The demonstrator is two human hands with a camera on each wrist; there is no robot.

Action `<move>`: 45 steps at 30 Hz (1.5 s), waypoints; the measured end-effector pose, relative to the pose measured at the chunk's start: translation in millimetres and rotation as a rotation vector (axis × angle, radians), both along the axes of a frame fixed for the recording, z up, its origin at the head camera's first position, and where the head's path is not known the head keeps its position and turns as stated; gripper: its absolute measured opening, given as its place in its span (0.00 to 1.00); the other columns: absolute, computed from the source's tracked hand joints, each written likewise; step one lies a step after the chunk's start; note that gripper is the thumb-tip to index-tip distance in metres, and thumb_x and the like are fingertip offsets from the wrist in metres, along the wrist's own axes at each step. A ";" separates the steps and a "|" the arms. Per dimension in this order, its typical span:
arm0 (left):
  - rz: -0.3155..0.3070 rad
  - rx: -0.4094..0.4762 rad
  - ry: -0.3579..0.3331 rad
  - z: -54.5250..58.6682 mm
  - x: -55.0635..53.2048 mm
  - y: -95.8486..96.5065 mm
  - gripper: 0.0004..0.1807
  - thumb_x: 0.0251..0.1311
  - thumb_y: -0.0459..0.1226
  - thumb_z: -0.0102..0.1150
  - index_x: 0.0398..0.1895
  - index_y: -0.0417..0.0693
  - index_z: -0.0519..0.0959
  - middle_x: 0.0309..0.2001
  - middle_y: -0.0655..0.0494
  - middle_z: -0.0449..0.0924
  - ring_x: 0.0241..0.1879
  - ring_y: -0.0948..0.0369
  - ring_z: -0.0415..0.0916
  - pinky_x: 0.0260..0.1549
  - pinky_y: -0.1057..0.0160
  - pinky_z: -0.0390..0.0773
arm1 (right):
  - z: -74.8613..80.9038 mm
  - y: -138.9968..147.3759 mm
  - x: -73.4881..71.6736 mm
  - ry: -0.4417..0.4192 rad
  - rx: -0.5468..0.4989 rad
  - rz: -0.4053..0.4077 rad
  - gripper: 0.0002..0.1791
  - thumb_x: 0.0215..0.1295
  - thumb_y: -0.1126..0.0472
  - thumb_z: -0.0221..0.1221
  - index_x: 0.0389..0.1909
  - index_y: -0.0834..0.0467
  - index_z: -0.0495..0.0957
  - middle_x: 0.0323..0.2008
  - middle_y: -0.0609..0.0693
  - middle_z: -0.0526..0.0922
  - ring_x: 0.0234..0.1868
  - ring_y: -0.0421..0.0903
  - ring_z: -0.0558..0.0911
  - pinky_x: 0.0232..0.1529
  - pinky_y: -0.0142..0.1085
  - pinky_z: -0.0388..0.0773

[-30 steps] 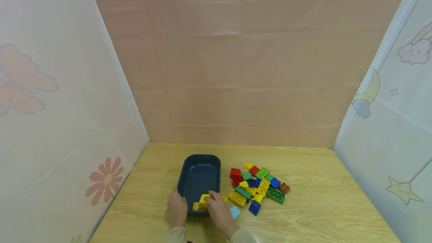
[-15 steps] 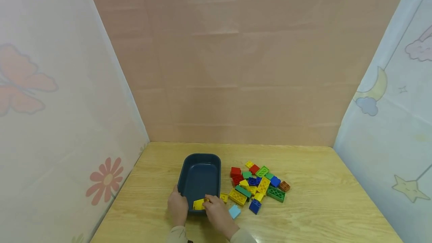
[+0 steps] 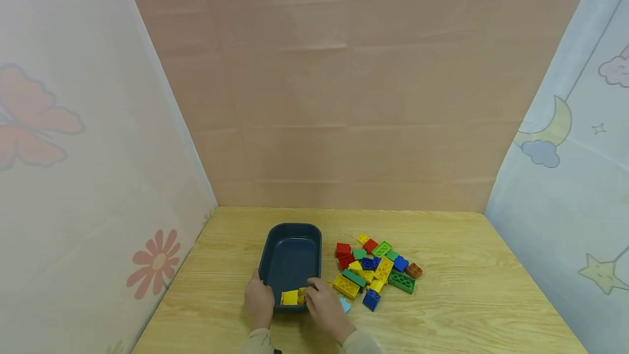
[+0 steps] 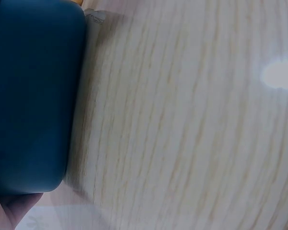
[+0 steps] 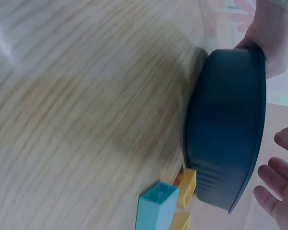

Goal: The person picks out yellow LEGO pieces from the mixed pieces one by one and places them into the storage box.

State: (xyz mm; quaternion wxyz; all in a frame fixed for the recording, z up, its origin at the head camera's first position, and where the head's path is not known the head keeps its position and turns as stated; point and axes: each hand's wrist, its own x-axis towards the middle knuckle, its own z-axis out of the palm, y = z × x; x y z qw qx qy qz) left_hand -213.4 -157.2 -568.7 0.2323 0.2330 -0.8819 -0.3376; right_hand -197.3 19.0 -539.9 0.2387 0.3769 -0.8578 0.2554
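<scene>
A dark blue tray point(image 3: 294, 255) lies lengthwise on the table, with yellow bricks point(image 3: 289, 298) in its near end. My left hand point(image 3: 259, 302) grips the tray's left side near the front corner. In the left wrist view only part of that hand point(image 4: 12, 211) shows beside the blue wall. My right hand point(image 3: 325, 306) is over the tray's right front rim, close to the yellow bricks. The right wrist view shows its fingers point(image 5: 273, 177) spread and loosely bent, with nothing between them. Right of the tray lies a light blue brick point(image 5: 156, 211), partly hidden by the right hand in the head view.
Several loose bricks in red, green, blue and yellow lie heaped right of the tray, among them a dark green one point(image 3: 401, 282) and a brown one point(image 3: 414, 271). A patterned cloth wall point(image 3: 162, 223) borders the table's left side.
The yellow brick my right hand held has come to lie in the tray's near end. That hand has let go and shifted slightly right. My left hand stays on the tray.
</scene>
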 end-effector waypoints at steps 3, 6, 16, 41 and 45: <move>0.000 -0.003 -0.003 -0.1 -0.6 0.1 0.25 0.41 0.18 0.52 0.49 0.24 0.69 0.32 0.35 0.78 0.31 0.44 0.77 0.27 0.50 0.76 | -3.8 5.7 -5.4 0.031 -0.031 -0.054 0.05 0.46 0.70 0.63 0.27 0.60 0.80 0.37 0.56 0.78 0.37 0.50 0.78 0.36 0.42 0.77; 0.000 -0.006 -0.007 0.7 -0.9 0.1 0.25 0.41 0.18 0.52 0.49 0.24 0.70 0.31 0.35 0.78 0.31 0.43 0.76 0.27 0.50 0.76 | -6.3 13.0 -11.1 0.014 -0.049 -0.117 0.06 0.45 0.70 0.63 0.27 0.61 0.80 0.37 0.57 0.78 0.36 0.51 0.78 0.35 0.43 0.77; 0.011 0.016 -0.008 2.6 -0.1 1.1 0.25 0.41 0.18 0.51 0.49 0.24 0.70 0.33 0.34 0.78 0.33 0.43 0.76 0.29 0.49 0.76 | -6.3 39.4 -21.9 -0.081 -0.026 -0.294 0.06 0.45 0.72 0.62 0.28 0.64 0.79 0.33 0.56 0.76 0.35 0.51 0.76 0.35 0.43 0.76; 0.011 -0.003 -0.002 3.8 1.1 1.2 0.25 0.40 0.19 0.53 0.49 0.25 0.70 0.32 0.35 0.78 0.32 0.43 0.76 0.28 0.49 0.76 | -32.0 55.8 -30.7 -0.194 0.179 -0.358 0.09 0.41 0.78 0.61 0.21 0.61 0.80 0.19 0.50 0.75 0.23 0.46 0.71 0.24 0.35 0.72; 0.004 0.010 -0.022 3.9 0.8 0.5 0.24 0.42 0.19 0.52 0.49 0.24 0.69 0.34 0.34 0.78 0.34 0.43 0.76 0.29 0.49 0.76 | -32.0 56.6 -31.0 -0.142 0.223 -0.382 0.09 0.40 0.76 0.62 0.18 0.59 0.80 0.18 0.49 0.76 0.22 0.45 0.71 0.24 0.35 0.69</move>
